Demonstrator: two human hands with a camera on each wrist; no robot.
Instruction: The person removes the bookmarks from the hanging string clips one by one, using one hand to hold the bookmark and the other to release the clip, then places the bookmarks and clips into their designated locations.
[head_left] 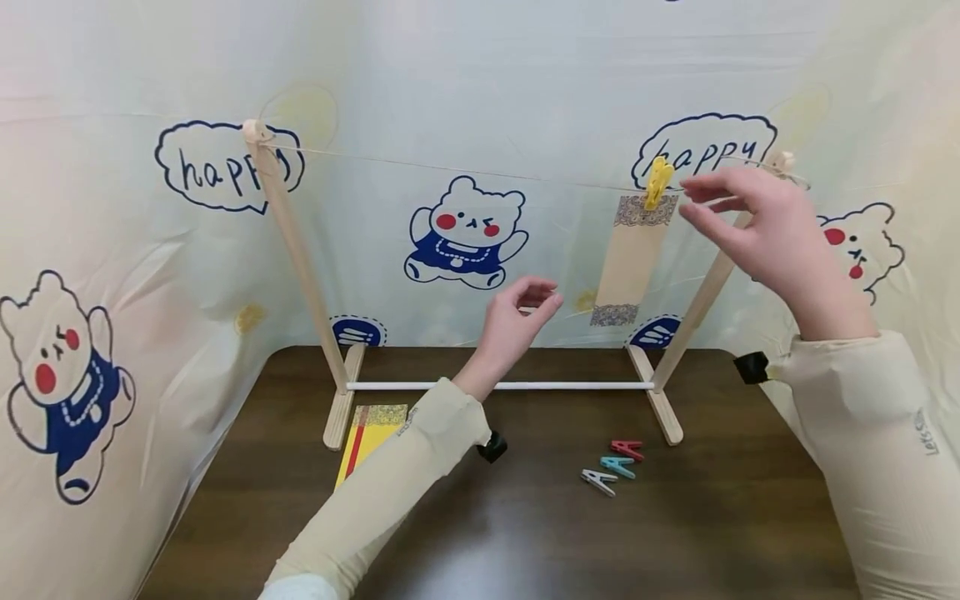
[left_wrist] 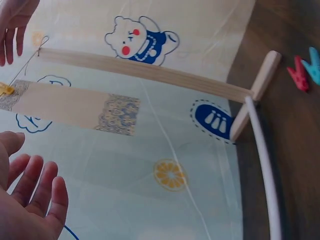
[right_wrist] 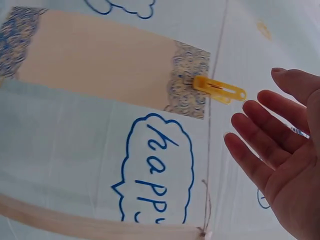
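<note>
A beige card with lace-patterned ends [head_left: 628, 258] hangs from the string [head_left: 450, 167], held near its top by a yellow clothespin [head_left: 659, 183]. Just right of that clothespin is my right hand [head_left: 757, 217], its fingers loosely bent and apart from it; the right wrist view shows the palm with nothing in it. My left hand [head_left: 517, 317] hovers lower, left of the card, fingers relaxed and holding nothing. In the left wrist view the card [left_wrist: 65, 102] spans the space above the left fingers.
Wooden posts [head_left: 296, 250] joined by a white rod [head_left: 577, 386] carry the string. Red [head_left: 627, 450], blue [head_left: 617, 467] and grey [head_left: 599, 481] clothespins lie on the dark table [head_left: 525, 533]. A yellow card with a red stripe [head_left: 371, 437] lies partly under the left sleeve. Behind hangs a printed cloth.
</note>
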